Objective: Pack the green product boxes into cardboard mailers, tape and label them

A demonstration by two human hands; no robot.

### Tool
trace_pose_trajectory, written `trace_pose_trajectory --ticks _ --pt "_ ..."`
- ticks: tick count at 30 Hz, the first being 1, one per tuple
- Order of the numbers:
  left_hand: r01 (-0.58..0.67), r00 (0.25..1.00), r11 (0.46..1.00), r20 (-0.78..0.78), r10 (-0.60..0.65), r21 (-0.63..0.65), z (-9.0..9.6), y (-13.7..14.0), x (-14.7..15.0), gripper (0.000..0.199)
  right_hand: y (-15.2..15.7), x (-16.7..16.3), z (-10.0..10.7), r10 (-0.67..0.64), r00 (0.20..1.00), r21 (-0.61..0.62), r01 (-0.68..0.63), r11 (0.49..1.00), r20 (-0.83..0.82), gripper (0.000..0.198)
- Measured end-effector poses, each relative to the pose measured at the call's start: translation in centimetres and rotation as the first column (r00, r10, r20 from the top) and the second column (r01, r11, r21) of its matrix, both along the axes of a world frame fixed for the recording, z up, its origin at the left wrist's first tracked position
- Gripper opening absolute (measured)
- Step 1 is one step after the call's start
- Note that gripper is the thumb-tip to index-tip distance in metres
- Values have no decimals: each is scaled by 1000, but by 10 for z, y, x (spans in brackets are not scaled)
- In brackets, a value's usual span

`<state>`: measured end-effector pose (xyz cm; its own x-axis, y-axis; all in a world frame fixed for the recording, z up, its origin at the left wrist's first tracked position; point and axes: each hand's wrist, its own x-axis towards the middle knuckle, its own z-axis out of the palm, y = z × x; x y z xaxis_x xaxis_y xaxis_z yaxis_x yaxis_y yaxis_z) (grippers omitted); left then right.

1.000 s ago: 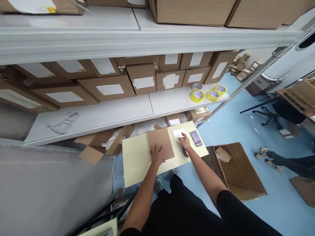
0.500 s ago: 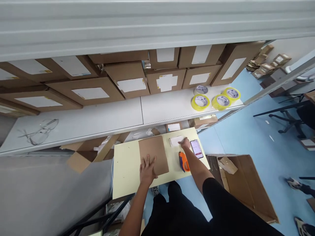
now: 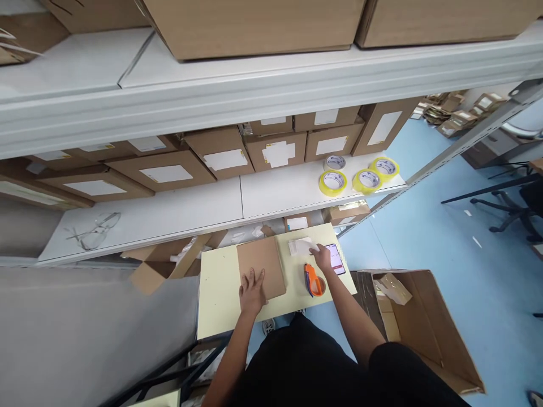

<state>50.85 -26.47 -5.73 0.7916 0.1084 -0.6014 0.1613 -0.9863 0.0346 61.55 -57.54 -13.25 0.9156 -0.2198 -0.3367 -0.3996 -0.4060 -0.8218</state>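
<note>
A flat brown cardboard piece [image 3: 261,266] lies on a small pale yellow table [image 3: 220,294]. My left hand [image 3: 251,291] rests flat on its near edge, fingers spread. My right hand [image 3: 322,257] reaches to the table's far right and pinches the corner of a white paper label [image 3: 299,246]. A phone [image 3: 335,259] with a lit screen lies just right of that hand. An orange tape dispenser [image 3: 313,279] stands on the table below my right wrist.
White shelving [image 3: 212,203] ahead holds labelled cardboard boxes [image 3: 220,154] and three yellow tape rolls [image 3: 352,175]. Safety glasses [image 3: 93,234] lie on the shelf at left. An open cardboard box [image 3: 419,322] stands on the blue floor at right. A torn box [image 3: 165,263] sits under the shelf.
My right hand has closed on the white label and lifted its corner. My left hand stays on the cardboard. The camera view has tilted upward a little.
</note>
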Motion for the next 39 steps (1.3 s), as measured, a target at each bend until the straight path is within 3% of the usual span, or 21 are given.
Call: trace_pose_trajectory --ticks 3,5,6,8,10,12,15,18,21,24,26,32,34,36,39 --pt "-59 997 996 41 62 -70 7 -22 17 97 -2 -20 24 -65 997 138 59 989 38 43" --pt "5 983 967 180 43 -256 14 -42 41 75 -5 -32 39 -96 994 198 85 977 47 45" --pt "75 969 925 245 20 -372 18 -53 56 68 -7 -38 46 -105 993 219 92 971 51 45" --pt "201 949 792 316 -11 -576 26 -74 90 60 -12 -46 60 -115 991 264 95 960 65 45" --pt "266 952 650 301 -60 -712 32 -89 123 53 -19 -51 73 -124 989 319 91 943 83 43" --pt "272 962 551 239 -132 -789 36 -100 150 45 -28 -55 83 -144 986 372 102 923 88 40" --pt "184 977 487 104 -186 -854 36 -108 173 38 -38 -59 93 -199 979 432 157 888 54 44" --pt "118 975 429 22 -223 -896 33 -111 178 37 -43 -63 92 -253 967 481 210 851 25 47" --pt "78 991 371 32 -129 -925 29 -106 177 36 -50 -67 85 -367 930 520 313 795 1 49" --pt "34 999 335 38 6 -942 28 -99 179 37 -63 -69 82 -456 890 542 390 744 -14 50" --pt "22 999 350 34 27 -937 28 -101 180 37 -68 -68 84 -443 896 552 376 745 -13 50" --pt "134 962 561 242 123 -817 22 -130 157 45 -41 -57 106 -326 945 592 266 761 -6 45" --pt "136 936 583 297 189 -801 21 -128 140 53 -30 -54 113 -230 973 594 169 786 27 35" --pt "60 918 521 252 306 -852 22 -116 119 50 -21 -51 119 -108 992 569 53 821 63 25" --pt "-77 922 314 52 385 -946 31 -88 83 59 -8 -44 126 80 993 512 -116 851 91 18"
